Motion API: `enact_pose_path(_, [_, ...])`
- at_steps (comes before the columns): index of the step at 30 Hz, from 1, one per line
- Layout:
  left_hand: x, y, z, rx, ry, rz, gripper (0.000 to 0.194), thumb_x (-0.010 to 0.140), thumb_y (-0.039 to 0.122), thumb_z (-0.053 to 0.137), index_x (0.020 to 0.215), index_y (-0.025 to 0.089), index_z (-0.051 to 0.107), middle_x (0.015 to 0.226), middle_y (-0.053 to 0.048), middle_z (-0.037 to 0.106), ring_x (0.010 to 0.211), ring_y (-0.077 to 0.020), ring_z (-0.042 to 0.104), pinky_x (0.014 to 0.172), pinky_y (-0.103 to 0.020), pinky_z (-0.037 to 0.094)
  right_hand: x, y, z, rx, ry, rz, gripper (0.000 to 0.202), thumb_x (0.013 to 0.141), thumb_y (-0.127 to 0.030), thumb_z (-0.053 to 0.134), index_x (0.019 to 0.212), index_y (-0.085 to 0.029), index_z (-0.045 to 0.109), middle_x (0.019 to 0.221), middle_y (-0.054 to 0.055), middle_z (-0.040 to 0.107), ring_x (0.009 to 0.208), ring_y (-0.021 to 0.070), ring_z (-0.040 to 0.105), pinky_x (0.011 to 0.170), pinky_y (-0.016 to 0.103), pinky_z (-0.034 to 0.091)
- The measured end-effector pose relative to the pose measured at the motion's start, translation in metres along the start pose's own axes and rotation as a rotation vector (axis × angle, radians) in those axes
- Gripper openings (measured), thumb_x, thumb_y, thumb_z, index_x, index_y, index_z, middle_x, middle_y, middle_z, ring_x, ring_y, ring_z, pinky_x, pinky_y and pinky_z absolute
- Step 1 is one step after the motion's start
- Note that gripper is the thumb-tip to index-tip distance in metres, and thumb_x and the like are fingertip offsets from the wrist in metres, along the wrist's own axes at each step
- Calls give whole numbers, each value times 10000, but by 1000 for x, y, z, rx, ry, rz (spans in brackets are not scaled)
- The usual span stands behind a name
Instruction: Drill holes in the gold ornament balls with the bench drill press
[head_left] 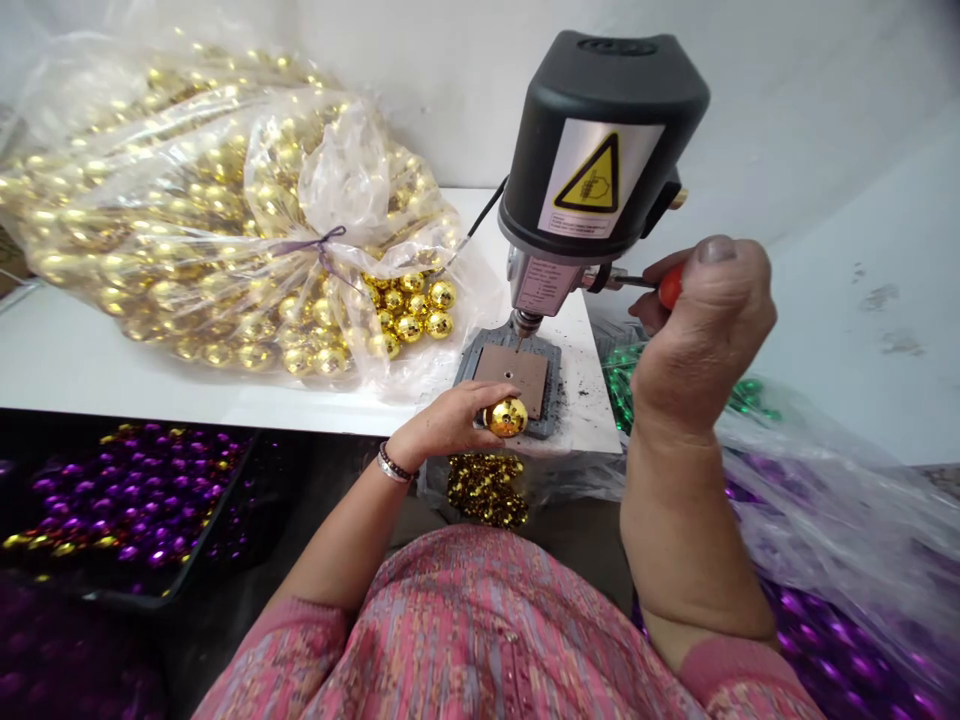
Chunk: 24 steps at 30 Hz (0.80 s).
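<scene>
My left hand (457, 415) pinches a shiny gold ball (507, 417) at the front edge of the drill press base (555, 385). A small dark hole shows on the ball's face. Behind the ball, a brown plate (499, 362) with a small hole lies on the base. Above that plate hangs the thin drill bit (519, 342), apart from the ball. My right hand (705, 320) is closed around the red-knobbed lever (670, 287) on the side of the black-topped drill press (600, 140).
A tied clear bag (225, 230) of gold balls fills the table's left, with several loose balls (410, 327) at its opening. Gold beads (487, 490) sit below the table edge. Purple balls (142, 500) fill a black crate at left; green beads (622, 375) and bagged purple ones lie at right.
</scene>
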<state>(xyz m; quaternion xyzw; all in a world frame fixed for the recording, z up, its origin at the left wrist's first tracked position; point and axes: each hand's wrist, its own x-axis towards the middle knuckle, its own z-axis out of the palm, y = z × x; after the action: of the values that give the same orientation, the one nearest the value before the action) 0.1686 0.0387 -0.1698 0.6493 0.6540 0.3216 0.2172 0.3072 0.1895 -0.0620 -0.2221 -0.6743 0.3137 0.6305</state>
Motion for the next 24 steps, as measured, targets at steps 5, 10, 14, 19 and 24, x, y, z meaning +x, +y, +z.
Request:
enact_pose_path(5, [-7, 4, -5, -84, -73, 28, 672, 707, 349, 843, 1331, 243, 618, 1312, -107, 672, 1155, -241, 641, 1002, -392, 517, -3, -1, 0, 6, 7, 9, 440, 941, -570, 395, 734, -187, 458, 640, -43, 458, 562, 60, 430, 599, 277, 355])
enact_pose_path(10, [0, -21, -12, -67, 265, -267, 425, 852, 349, 692, 1244, 188, 662, 1165, -103, 727, 894, -177, 676, 858, -345, 554, -4, -3, 1, 14, 27, 16, 453, 924, -589, 430, 724, -188, 493, 617, -40, 456, 551, 76, 446, 591, 293, 351])
enact_pose_path(14, [19, -54, -25, 80, 676, -560, 350, 909, 228, 543, 1234, 143, 642, 1221, -146, 698, 983, -212, 676, 944, -379, 527, -5, -1, 0, 0, 31, 19, 464, 917, -606, 442, 719, -190, 494, 599, -38, 454, 554, 86, 449, 599, 303, 357])
enact_pose_path(19, [47, -78, -35, 273, 637, -632, 480, 873, 228, 584, 1339, 113, 570, 1309, -202, 634, 1267, -314, 566, 1083, -431, 436, -6, 0, -1, 30, 19, 11, 446, 925, -574, 461, 721, -179, 490, 621, -36, 463, 548, 74, 439, 578, 285, 343])
enact_pose_path(24, [62, -75, -30, 406, 476, -725, 631, 867, 264, 614, 1468, 151, 460, 1486, -193, 495, 1261, -326, 570, 1008, -412, 490, -7, -2, -5, 2, -13, 19, 436, 946, -561, 437, 757, -177, 520, 642, -53, 456, 562, 51, 452, 595, 253, 370])
